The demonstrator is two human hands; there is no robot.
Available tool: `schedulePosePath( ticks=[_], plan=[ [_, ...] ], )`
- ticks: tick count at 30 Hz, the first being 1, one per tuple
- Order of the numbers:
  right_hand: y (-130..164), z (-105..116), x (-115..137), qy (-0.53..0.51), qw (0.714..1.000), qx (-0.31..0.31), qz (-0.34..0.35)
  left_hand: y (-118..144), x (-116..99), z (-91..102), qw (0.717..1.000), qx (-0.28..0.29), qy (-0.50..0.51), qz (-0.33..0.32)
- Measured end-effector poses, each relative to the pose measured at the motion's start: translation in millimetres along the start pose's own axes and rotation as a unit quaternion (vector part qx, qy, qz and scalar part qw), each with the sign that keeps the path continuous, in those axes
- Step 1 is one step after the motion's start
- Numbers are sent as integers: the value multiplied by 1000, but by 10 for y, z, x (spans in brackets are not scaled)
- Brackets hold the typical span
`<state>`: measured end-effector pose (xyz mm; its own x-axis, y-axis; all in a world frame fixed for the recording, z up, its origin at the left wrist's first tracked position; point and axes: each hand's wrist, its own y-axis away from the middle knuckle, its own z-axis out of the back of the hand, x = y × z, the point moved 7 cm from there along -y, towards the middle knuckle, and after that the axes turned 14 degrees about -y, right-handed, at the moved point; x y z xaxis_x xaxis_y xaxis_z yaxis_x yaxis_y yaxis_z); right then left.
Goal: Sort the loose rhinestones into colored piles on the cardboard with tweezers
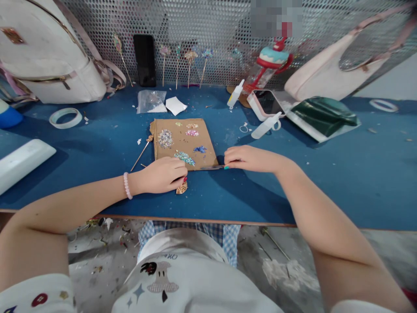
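My left hand (164,174) is closed with thumb and fingers pinching a small gold fan-shaped ornament (181,188) just off the near edge of a cardboard sheet (169,167). My right hand (241,158) is closed round slim metal tweezers (212,167), whose tip points left along the cardboard's near right corner. On the cardboard lie small piles of chips: silvery (165,138), teal (185,158), blue (200,149) and pink (192,132). A gold hairpin stick (142,153) lies beside the cardboard's left edge, above my left wrist.
Two glue bottles (266,125) (236,94), a pink-edged device (266,104) and a dark green packet (325,115) lie at right. A tape roll (65,118) and white case (26,163) are at left. Bags, a phone (145,61) and several ornamented sticks stand against the mesh panel.
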<state>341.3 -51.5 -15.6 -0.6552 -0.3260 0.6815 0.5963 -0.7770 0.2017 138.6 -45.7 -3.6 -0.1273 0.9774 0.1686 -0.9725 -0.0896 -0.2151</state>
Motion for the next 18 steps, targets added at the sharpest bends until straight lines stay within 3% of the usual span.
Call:
schedulePosePath(
  ticks=[18],
  plan=[
    [-11, 24, -38, -10, 1000, -5, -18, 1, 7, -13, 1000, 4, -2, -1]
  ],
)
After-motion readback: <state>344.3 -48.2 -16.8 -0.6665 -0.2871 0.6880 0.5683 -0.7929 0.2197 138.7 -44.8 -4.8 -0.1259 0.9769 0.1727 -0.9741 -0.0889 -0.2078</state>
